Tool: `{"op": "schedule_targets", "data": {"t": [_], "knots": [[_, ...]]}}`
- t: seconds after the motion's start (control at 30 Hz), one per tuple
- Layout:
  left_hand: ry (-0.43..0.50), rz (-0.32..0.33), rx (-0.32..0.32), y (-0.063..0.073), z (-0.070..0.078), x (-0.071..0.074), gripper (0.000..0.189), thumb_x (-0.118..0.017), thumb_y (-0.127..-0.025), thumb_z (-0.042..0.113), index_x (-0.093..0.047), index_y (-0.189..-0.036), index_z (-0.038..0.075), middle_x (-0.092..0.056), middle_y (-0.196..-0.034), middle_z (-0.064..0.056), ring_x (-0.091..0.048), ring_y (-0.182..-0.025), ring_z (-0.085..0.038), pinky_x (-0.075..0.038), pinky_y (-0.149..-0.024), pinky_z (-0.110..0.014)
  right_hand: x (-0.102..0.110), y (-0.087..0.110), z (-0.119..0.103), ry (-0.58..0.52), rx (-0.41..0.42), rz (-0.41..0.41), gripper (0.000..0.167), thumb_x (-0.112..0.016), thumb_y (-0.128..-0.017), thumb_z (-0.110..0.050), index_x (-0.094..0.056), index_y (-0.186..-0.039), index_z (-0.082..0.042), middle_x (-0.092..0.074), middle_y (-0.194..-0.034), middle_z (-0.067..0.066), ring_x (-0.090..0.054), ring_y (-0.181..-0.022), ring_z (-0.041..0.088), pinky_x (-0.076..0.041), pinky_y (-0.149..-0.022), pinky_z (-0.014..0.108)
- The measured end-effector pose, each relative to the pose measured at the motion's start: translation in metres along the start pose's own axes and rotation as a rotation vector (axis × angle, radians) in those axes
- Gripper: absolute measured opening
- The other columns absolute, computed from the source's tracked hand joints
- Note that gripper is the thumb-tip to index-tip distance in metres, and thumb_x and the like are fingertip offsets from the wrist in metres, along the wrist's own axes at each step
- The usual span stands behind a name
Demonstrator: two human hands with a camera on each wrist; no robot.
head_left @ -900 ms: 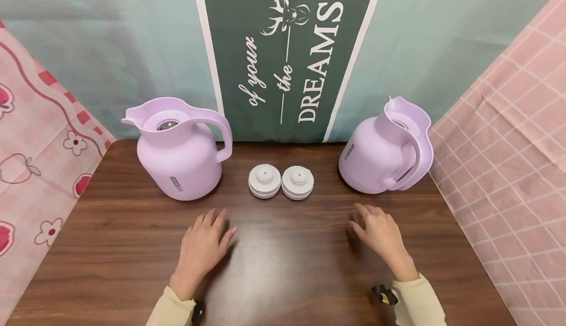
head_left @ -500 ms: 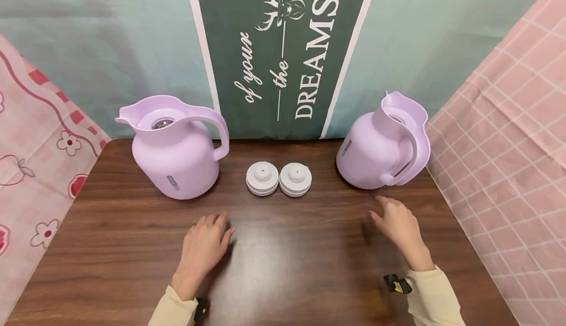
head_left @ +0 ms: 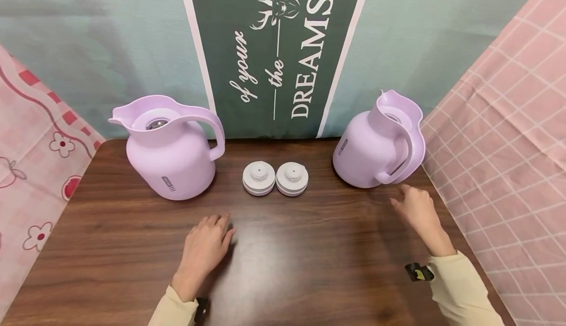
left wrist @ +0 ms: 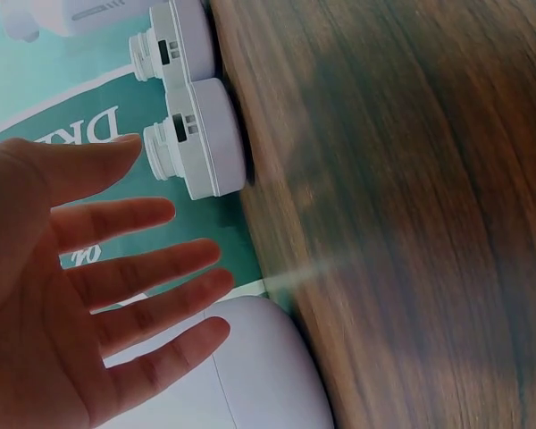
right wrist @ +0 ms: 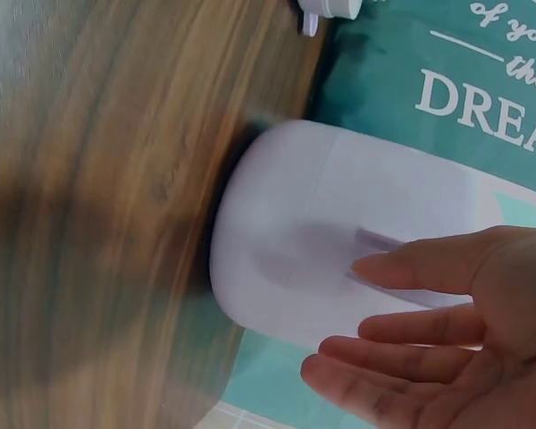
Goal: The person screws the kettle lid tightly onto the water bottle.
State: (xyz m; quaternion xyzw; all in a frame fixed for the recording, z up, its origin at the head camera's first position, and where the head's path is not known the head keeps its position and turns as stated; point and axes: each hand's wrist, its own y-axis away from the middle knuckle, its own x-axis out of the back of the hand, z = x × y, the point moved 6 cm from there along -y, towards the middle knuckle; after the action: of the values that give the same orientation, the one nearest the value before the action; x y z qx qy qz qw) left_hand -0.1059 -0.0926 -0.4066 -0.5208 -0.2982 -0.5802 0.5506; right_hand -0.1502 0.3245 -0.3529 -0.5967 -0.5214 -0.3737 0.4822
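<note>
Two lilac thermos jugs without lids stand on the table, the left jug [head_left: 170, 161] with its handle to the right, the right jug [head_left: 362, 154] with its handle toward the front right. Between them sit two white jug lids [head_left: 258, 181] [head_left: 292, 181] side by side, knobs upward. My left hand [head_left: 205, 242] is low over the table in front of the left jug, fingers spread and holding nothing. Just in front of the right jug's handle [head_left: 404, 161] is my right hand [head_left: 417, 210]. In the right wrist view its loosely bent fingers [right wrist: 402, 357] overlap the jug and hold nothing.
The brown wooden table [head_left: 300, 262] ends at a green-blue cloth backdrop [head_left: 146, 36] with white lettering. Pink patterned cloth [head_left: 40, 178] hangs at the left side, pink checked cloth [head_left: 499, 144] at the right.
My right hand has moved right and forward, toward the right jug's handle. The left hand stays in about the same place. The head view has shifted slightly.
</note>
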Motion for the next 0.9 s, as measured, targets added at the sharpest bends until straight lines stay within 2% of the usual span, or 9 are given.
{"op": "schedule_targets", "data": {"t": [0.23, 0.57, 0.9], "knots": [[0.004, -0.001, -0.009, 0.0, 0.001, 0.0, 0.035, -0.068, -0.081, 0.021, -0.064, -0.108, 0.001, -0.063, -0.096, -0.016, -0.058, -0.086, -0.034, -0.046, -0.069, -0.048, 0.014, -0.015, 0.006, -0.064, 0.003, 0.087, 0.018, -0.067, -0.068, 0.0, -0.056, -0.078, 0.01, -0.06, -0.069, 0.026, -0.054, -0.066, 0.049, -0.04, -0.061, 0.055], [0.004, -0.01, -0.046, 0.001, 0.003, -0.003, 0.035, -0.07, -0.079, 0.019, -0.063, -0.107, 0.001, -0.063, -0.093, -0.015, -0.058, -0.082, -0.033, -0.047, -0.066, -0.047, 0.016, -0.026, 0.01, -0.106, -0.015, 0.024, 0.012, -0.059, -0.074, 0.0, -0.062, -0.08, 0.01, -0.062, -0.077, 0.027, -0.053, -0.078, 0.054, -0.039, -0.066, 0.057], [0.007, -0.027, -0.062, 0.0, 0.006, -0.004, 0.035, -0.07, -0.079, 0.019, -0.064, -0.107, 0.0, -0.062, -0.094, -0.016, -0.058, -0.084, -0.033, -0.047, -0.068, -0.046, 0.017, -0.029, 0.013, -0.138, -0.007, 0.004, 0.017, -0.064, -0.079, -0.009, -0.065, -0.082, 0.008, -0.063, -0.08, 0.027, -0.055, -0.083, 0.052, -0.04, -0.069, 0.056]]}}
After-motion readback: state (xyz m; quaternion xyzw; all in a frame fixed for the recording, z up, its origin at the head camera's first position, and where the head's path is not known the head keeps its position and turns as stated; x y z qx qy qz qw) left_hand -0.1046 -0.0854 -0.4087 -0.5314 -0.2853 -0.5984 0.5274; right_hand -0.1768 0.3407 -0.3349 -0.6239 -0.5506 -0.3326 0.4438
